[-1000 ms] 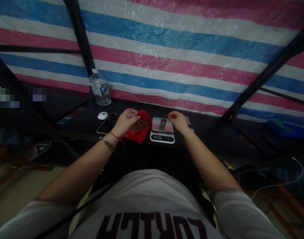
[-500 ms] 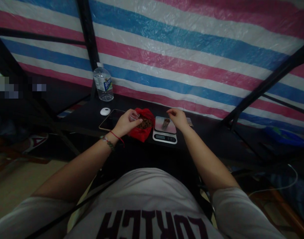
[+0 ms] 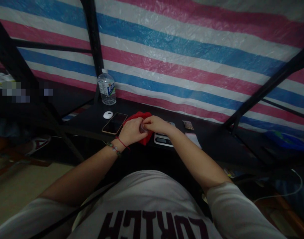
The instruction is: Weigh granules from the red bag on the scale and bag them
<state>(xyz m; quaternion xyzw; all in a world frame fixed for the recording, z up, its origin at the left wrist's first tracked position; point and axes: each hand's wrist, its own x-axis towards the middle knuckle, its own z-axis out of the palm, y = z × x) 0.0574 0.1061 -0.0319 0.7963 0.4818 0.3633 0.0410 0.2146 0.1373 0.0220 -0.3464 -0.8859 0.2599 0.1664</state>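
Note:
My left hand (image 3: 135, 130) is closed round a small clear plastic cup (image 3: 142, 127), held over the red bag (image 3: 145, 140). The fingertips of my right hand (image 3: 157, 125) are pinched together at the cup's mouth. Whatever they hold, if anything, is hidden. Both hands cover the dark brown bits inside the bag. Just right of the bag sits a white digital kitchen scale (image 3: 164, 140), its plate mostly hidden under my right hand and wrist.
A phone (image 3: 114, 123), a rounded white object (image 3: 108, 115) and a clear plastic bottle (image 3: 107, 89) stand to the left. Right of the scale lie a small clear packet (image 3: 188, 125) and a white flat item (image 3: 193, 139). Black metal posts (image 3: 94, 43) frame the desk.
My right hand has moved left from above the scale to the cup in my left hand. The packet and white flat item at the right now show more fully. The view has shifted slightly.

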